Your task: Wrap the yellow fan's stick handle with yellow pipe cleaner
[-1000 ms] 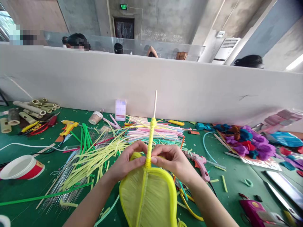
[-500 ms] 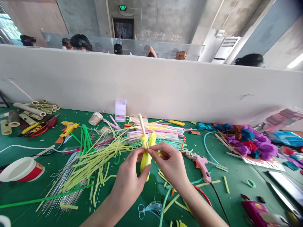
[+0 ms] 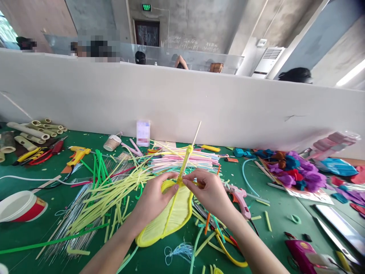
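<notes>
Between my hands is a yellow leaf-shaped piece [image 3: 173,217] with thin pleated material, a thick fuzzy rim and a line down its middle. A thin wooden stick [image 3: 196,133] joins its upper end, wrapped in yellow there, and slants up to the right. My left hand [image 3: 154,198] is closed on the narrow end of the leaf, thumb on top. Opposite it, my right hand [image 3: 209,192] pinches the same join where stick and leaf meet. Exactly what lies between the right fingertips is hidden.
Lime-green stems [image 3: 114,194] and pink stems [image 3: 185,160] lie heaped behind. A pink glue gun [image 3: 239,198] sits right, a yellow one [image 3: 78,154] left. Purple and blue petals [image 3: 302,171] and a paper cup [image 3: 27,211] flank the work. A white partition [image 3: 182,99] stands beyond.
The yellow piece has turned from edge-on to showing its broad face, extending toward me. Its stick now leans right instead of left. Both hands stay at the join.
</notes>
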